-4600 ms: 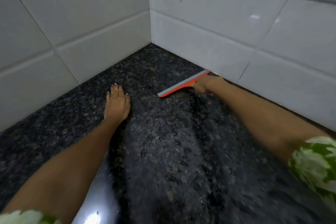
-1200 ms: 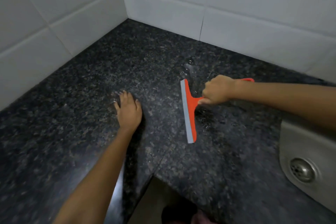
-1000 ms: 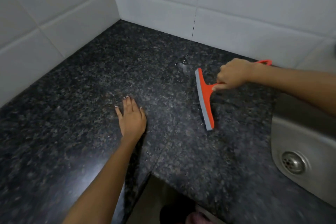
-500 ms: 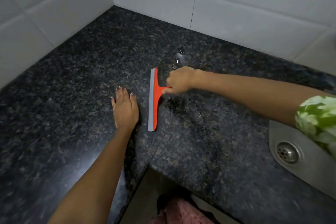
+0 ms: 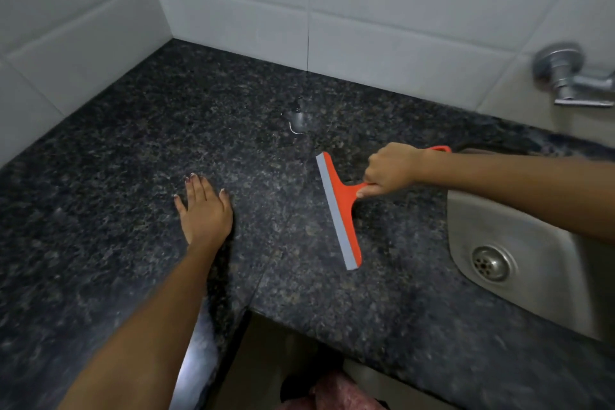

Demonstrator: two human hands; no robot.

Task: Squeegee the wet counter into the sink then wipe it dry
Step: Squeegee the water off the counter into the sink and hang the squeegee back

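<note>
your right hand (image 5: 389, 170) gripped the orange squeegee (image 5: 339, 210), blade toward the sink (image 5: 532, 276); your left hand (image 5: 204, 210) lay flat, bracing on the granite counter (image 5: 116, 243).

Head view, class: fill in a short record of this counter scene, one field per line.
Surface: dark granite counter
Tool: orange squeegee, blade on counter
Right hand: grips squeegee handle
Left hand: flat on counter, fingers straight
Water: small puddle near back wall
Sink: steel, right of squeegee
Tap: on wall above sink
</note>
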